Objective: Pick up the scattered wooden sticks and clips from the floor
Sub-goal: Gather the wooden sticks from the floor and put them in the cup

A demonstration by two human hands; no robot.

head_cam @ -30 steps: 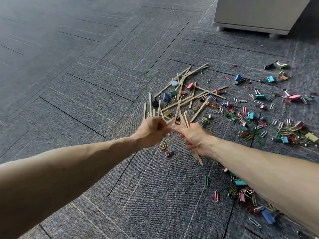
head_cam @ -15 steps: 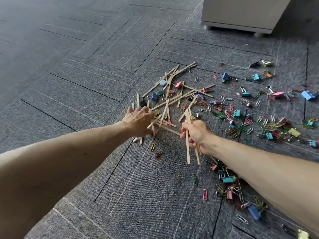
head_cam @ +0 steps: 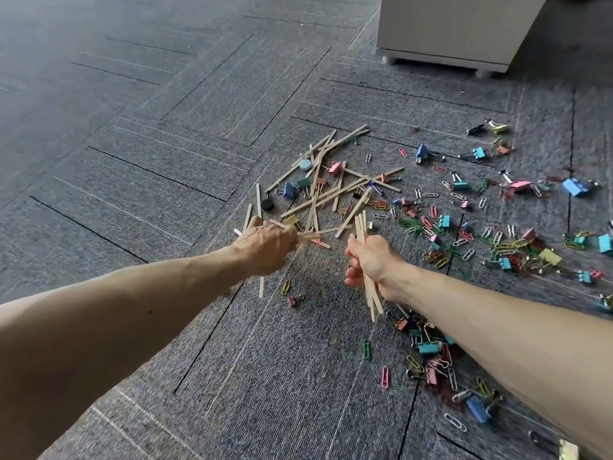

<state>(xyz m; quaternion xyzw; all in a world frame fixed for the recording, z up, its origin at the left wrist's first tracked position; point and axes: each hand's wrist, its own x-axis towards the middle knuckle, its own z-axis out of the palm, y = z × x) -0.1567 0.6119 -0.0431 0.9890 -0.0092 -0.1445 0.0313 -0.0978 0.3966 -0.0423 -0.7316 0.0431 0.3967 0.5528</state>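
While curled, right hand (head_cam: 370,257) (round sticks (head_cam: 361,224))

No legible text, label, brand, number or sign is showing on the wooden sticks (head_cam: 341,192), the clips (head_cam: 428,347), the carpet floor (head_cam: 166,161) or the cabinet (head_cam: 457,24).

Grey carpet floor (head_cam: 172,161) of rectangular tiles, dark seams running in diagonal zigzag lines, thin pale stripes in the weave, soft daylight glare at 10 o'clock, pale beige cabinet (head_cam: 457,24) at 1 o'clock standing on small round feet (head_cam: 392,59)
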